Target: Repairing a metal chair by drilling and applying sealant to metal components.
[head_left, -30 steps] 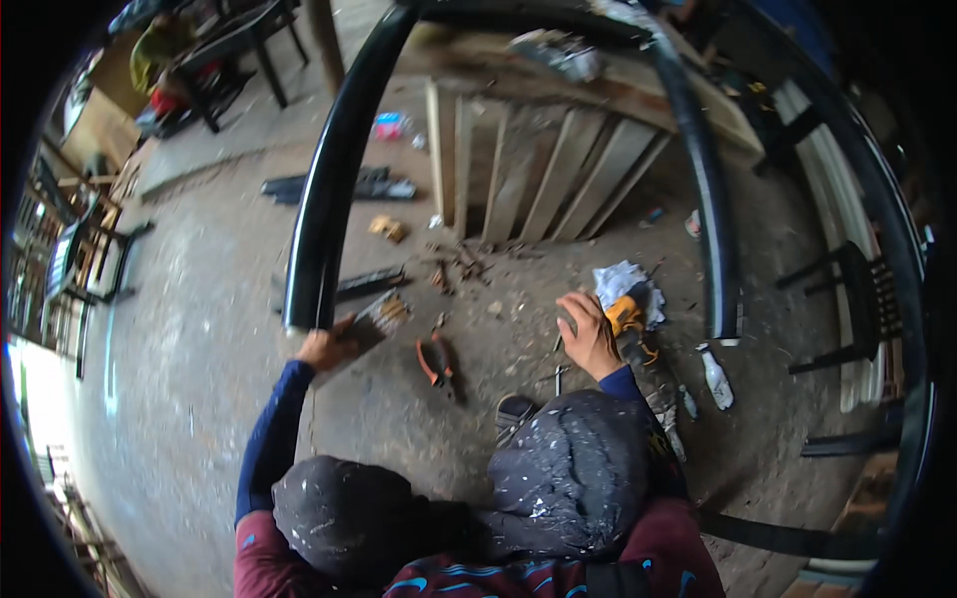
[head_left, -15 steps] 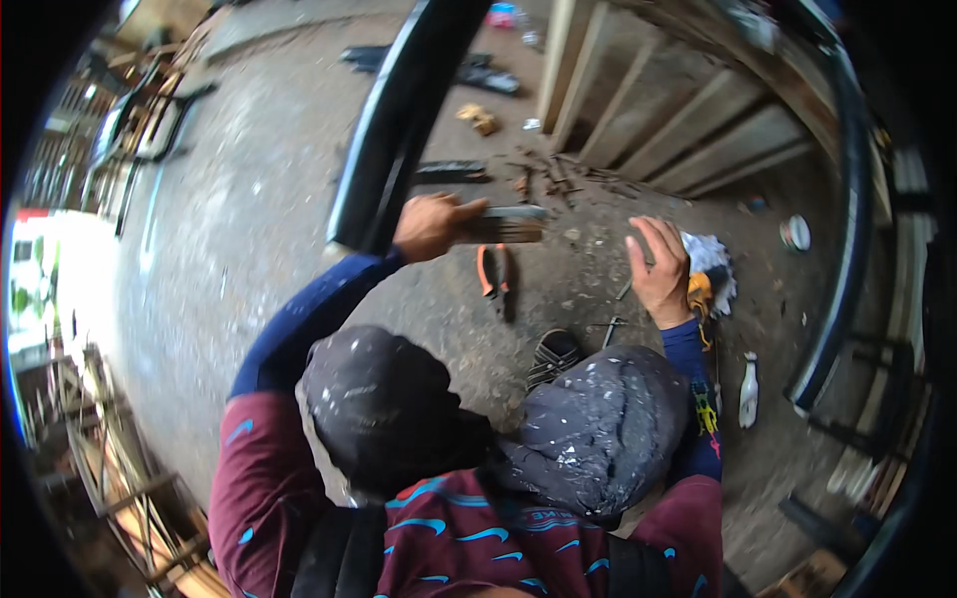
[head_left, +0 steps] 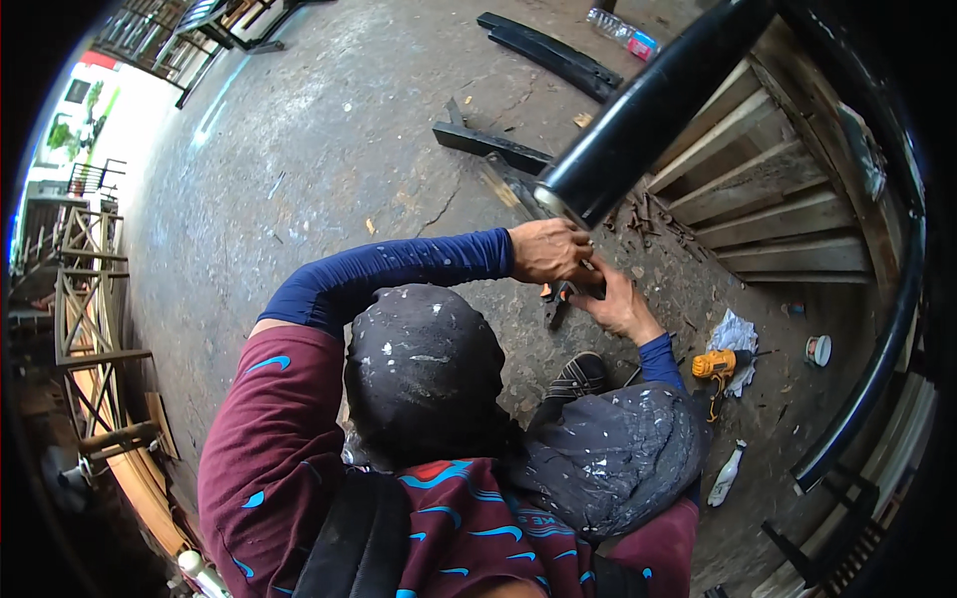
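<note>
My left hand (head_left: 551, 249), below the lower end of a black metal tube (head_left: 648, 120), is closed round a short wooden strip (head_left: 510, 187) that sticks out past the knuckles toward the upper left. Against its fingertips comes my right hand (head_left: 620, 304), thumb and fingers curled together; what lies between them is dark and mostly hidden. Just under both hands are orange-handled pliers (head_left: 553, 307), partly covered, with the jaws toward me. Whether the right hand touches them is unclear.
A yellow drill (head_left: 716, 365) lies by a white rag (head_left: 736, 334) at the right, near a white bottle (head_left: 728, 473) and a small tub (head_left: 817, 350). A slatted wooden panel (head_left: 788, 189) stands at upper right. Black bars (head_left: 548, 55) lie on the floor ahead.
My view has turned to the right. The right hand, open and apart before, has come over to the left hand and its fingers have closed. The strip stays in my left hand.
</note>
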A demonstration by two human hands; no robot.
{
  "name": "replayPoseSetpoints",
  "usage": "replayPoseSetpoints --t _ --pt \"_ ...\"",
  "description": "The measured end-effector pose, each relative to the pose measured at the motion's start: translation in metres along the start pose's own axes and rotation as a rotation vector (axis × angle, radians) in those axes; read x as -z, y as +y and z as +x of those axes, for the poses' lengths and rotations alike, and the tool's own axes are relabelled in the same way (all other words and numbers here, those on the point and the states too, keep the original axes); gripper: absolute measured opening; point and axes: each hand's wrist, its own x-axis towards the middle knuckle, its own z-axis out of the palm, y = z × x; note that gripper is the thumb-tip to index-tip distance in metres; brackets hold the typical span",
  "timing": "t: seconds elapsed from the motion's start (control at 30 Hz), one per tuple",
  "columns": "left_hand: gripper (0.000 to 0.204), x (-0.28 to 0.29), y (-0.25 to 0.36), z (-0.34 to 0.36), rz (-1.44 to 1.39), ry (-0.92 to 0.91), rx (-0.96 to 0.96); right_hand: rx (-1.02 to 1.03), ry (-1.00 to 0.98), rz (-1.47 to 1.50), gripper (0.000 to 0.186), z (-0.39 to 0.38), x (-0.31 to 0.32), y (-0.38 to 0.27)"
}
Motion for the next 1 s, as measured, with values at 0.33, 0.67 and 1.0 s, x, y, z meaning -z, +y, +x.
replayPoseSetpoints --t 0.33,0.67,1.0 --pt "0.043 0.015 -0.052 -0.040 -0.492 0.430 0.489 -0.240 0.406 0.312 0.048 -0.103 0.037 0.072" --pt "0.033 0.195 -0.187 -0.099 -0.110 0.985 0.527 -0.087 1.459 0.609 0.063 -0.351 0.123 0.112" --pt "0.028 0.389 -0.084 0.013 0.094 0.805 0.306 -0.298 1.202 0.196 0.089 -0.418 0.171 -0.040"
